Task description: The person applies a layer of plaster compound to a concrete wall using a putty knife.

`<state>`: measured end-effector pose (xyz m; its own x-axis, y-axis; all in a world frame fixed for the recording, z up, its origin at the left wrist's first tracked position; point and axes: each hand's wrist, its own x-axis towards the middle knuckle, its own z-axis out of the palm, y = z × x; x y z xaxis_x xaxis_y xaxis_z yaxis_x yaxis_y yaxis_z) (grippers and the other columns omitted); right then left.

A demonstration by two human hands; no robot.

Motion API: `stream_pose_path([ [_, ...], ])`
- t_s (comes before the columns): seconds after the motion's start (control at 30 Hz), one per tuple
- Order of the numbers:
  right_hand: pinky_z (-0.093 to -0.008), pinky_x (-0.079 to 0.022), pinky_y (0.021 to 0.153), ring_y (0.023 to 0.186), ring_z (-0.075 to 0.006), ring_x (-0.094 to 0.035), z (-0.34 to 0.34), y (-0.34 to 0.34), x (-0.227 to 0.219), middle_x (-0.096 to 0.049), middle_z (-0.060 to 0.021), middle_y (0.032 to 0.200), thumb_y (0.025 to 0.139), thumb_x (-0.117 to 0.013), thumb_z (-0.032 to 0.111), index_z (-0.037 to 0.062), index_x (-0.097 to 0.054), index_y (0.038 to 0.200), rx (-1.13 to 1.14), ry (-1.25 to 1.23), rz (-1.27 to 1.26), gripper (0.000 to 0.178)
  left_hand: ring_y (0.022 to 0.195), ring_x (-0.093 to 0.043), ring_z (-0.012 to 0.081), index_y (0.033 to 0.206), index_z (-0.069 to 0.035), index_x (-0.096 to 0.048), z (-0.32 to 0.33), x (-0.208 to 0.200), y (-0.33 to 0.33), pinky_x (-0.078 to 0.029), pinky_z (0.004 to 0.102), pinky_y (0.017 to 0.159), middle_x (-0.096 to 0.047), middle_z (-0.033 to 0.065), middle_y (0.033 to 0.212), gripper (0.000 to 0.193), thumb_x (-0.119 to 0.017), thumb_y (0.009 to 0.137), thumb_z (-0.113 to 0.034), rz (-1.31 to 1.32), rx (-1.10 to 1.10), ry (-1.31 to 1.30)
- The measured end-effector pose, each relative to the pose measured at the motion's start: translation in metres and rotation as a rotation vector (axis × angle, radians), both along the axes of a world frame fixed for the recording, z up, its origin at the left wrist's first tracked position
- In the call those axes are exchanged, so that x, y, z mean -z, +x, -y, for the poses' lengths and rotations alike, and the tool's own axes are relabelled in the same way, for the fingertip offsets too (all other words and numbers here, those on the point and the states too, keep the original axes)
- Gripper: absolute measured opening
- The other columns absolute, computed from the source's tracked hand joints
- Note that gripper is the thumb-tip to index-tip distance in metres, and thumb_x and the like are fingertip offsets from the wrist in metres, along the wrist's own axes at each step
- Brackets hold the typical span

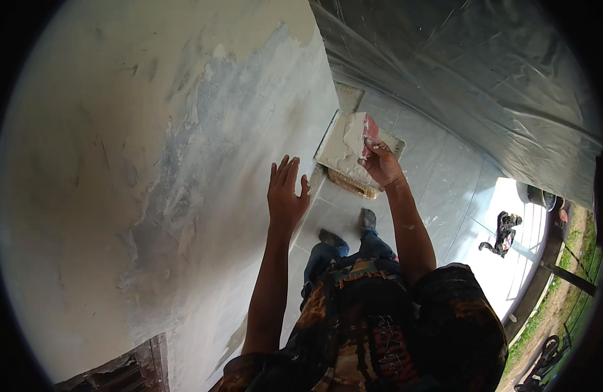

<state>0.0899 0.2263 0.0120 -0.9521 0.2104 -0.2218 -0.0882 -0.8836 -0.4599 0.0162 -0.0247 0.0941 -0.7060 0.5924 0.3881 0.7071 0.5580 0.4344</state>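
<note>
My left hand (287,189) is raised with its fingers spread, close in front of the patchy wall (203,150); I cannot tell whether it touches. Nothing is in it. In my right hand (383,163) I grip a putty scraper (369,130) with a red part, smeared with whitish putty. Its pale blade side is turned toward the wall. Below the scraper, a putty-coated tray (331,151) stands low against the foot of the wall, partly covered by my hand and the tool. White smears mark my right fingers.
Grey floor tiles (439,189) run beside the wall, with my feet (369,219) on them. Plastic sheeting (471,85) hangs along the far right. A yellowish block-like thing (354,185) sits under the tray. A dark crumpled item (506,232) lies on the bright floor at right.
</note>
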Motion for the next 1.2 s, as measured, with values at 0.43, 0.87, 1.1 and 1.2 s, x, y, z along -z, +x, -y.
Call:
stream_pose_path([
  [0.43,-0.0357,-0.061,0.078,0.085,-0.0193,-0.069,0.062,-0.026,-0.109,-0.070,-0.0112,0.093,0.094,-0.061,0.005,-0.0018,-0.066,0.107,0.443,0.478,-0.170,0.015,0.134,-0.050,0.0296,0.124,-0.002,-0.062,0.022,-0.113,-0.031,-0.030,0.0567,0.114,-0.065,0.0124,0.126,0.039,-0.066,0.086,-0.007,-0.421,0.145,-0.004],
  [0.87,-0.0375,-0.051,0.065,0.071,-0.0269,-0.061,0.057,-0.148,-0.151,-0.058,-0.0142,0.082,0.082,-0.063,-0.002,-0.0035,-0.069,0.104,0.917,1.357,0.082,0.023,0.135,-0.050,0.0292,0.123,-0.003,-0.063,0.020,-0.133,-0.074,-0.030,0.0572,0.114,-0.065,0.0102,0.128,0.038,-0.065,0.086,-0.007,-0.533,0.120,-0.077],
  [1.1,-0.0415,-0.049,0.077,0.088,-0.0315,-0.055,0.058,-0.196,-0.141,-0.060,-0.0140,0.091,0.077,-0.067,-0.001,-0.0016,-0.065,0.122,0.892,1.521,0.152,0.045,0.135,-0.050,0.0291,0.120,-0.003,-0.066,0.013,-0.134,-0.089,-0.029,0.0574,0.114,-0.066,0.0099,0.128,0.036,-0.063,0.084,-0.006,-0.542,0.115,-0.157],
  [1.2,-0.0412,-0.049,0.078,0.087,-0.0318,-0.055,0.067,-0.202,-0.138,-0.060,-0.0140,0.091,0.074,-0.067,-0.003,-0.0024,-0.063,0.124,0.911,1.562,0.104,0.050,0.134,-0.051,0.0291,0.119,-0.003,-0.066,0.012,-0.134,-0.090,-0.028,0.0576,0.114,-0.066,0.0102,0.128,0.036,-0.063,0.084,-0.006,-0.550,0.098,-0.171],
])
